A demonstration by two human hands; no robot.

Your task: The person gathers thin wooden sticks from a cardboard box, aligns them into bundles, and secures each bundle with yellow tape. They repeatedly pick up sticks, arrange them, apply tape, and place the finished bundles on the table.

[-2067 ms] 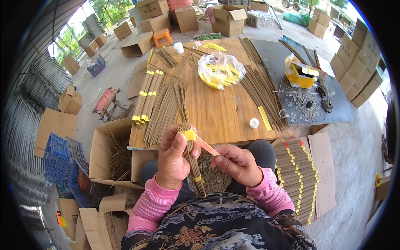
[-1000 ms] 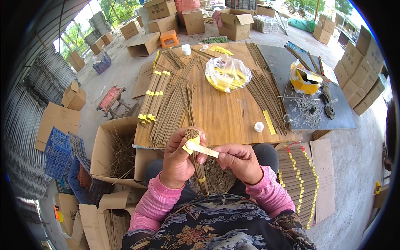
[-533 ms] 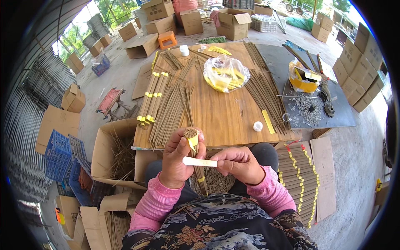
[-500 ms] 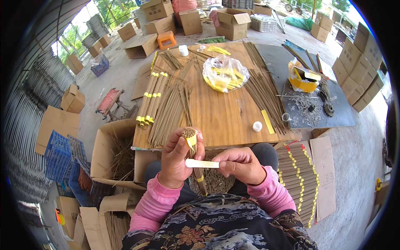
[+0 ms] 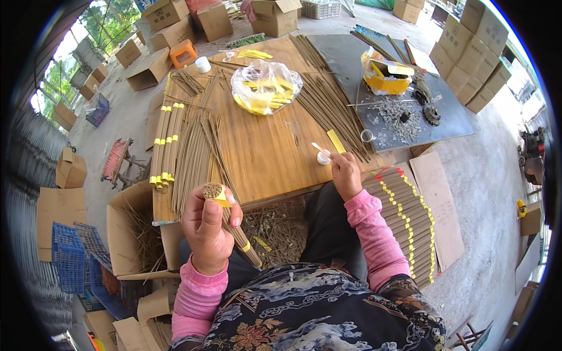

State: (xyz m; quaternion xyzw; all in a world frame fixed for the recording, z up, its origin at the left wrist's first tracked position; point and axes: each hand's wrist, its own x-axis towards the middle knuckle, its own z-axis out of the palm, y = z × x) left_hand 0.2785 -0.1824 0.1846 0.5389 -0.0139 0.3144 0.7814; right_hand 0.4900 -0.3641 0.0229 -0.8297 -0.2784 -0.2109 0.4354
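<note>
My left hand is wrapped round a bundle of thin brown sticks, its round end tilted up toward me. A yellow paper strip sits around the bundle near that end, partly hidden by my fingers. Over the table's near edge, my right hand pinches a flat white spatula. The spatula reaches over a small white cup; whether its tip touches the cup, I cannot tell. Beside the cup lies a single yellow strip.
A clear plastic bag of yellow strips lies on the wooden table. Loose sticks and banded bundles are at its left. More banded bundles lie on cardboard at right. A cardboard box stands left of my knees.
My right hand has moved away from the bundle, forward and right to the white cup, taking the spatula along. My left hand still holds the bundle. The view has shifted to the right.
</note>
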